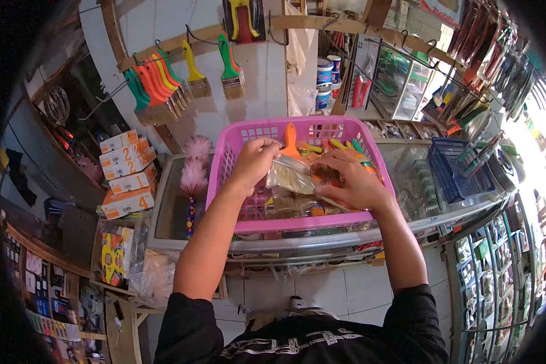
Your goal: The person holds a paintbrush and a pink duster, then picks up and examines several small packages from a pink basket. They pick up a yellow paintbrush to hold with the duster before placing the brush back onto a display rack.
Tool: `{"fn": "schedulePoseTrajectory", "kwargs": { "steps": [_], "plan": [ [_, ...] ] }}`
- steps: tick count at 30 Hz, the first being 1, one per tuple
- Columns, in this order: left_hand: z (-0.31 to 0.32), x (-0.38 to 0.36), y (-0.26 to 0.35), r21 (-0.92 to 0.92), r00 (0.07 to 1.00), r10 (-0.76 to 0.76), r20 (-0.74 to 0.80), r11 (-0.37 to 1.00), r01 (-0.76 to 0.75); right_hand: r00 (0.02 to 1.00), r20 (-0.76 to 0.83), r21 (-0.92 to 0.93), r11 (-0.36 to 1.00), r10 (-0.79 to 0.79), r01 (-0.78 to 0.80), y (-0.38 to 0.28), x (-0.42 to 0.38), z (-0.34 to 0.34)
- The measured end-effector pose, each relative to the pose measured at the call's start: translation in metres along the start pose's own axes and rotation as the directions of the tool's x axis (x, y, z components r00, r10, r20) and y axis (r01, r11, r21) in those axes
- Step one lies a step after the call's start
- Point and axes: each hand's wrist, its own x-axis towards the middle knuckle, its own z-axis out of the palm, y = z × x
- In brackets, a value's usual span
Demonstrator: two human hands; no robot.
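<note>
A wide paintbrush with an orange handle and pale bristles is held over a pink plastic basket, its handle pointing away from me. What looks like clear wrapping shines around its metal band. My left hand pinches the brush's left side near the band, fingers closed. On the other side, my right hand is curled, its thumb at the right corner of the bristles; its fingertips are partly hidden. More brushes with orange, yellow and green handles lie in the basket beneath and beyond my hands.
The basket stands on a glass display counter. Paintbrushes hang from hooks on a wooden rail above. To the left are a pink duster and stacked boxes; a blue basket sits at the right.
</note>
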Motion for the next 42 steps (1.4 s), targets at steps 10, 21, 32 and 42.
{"fn": "schedulePoseTrajectory", "kwargs": {
  "steps": [10,21,32,42],
  "plan": [
    [0.008,-0.011,0.014,-0.134,0.93,0.362,-0.064,0.92,-0.368,0.974,-0.161,0.399,0.913,0.16,-0.084,-0.021,0.006,-0.001],
    [0.001,-0.029,0.021,-0.108,0.879,0.472,-0.067,0.872,-0.477,0.976,-0.02,0.6,0.784,0.217,-0.162,-0.021,0.019,0.003],
    [-0.069,-0.086,0.027,0.231,0.861,0.508,0.011,0.837,-0.496,0.999,0.037,0.005,1.0,-0.015,0.015,-0.044,0.049,0.033],
    [-0.104,-0.107,0.008,0.334,0.879,0.474,-0.041,0.836,-0.435,0.997,0.073,-0.014,1.0,-0.002,0.003,-0.049,0.067,0.055]
  ]
}}
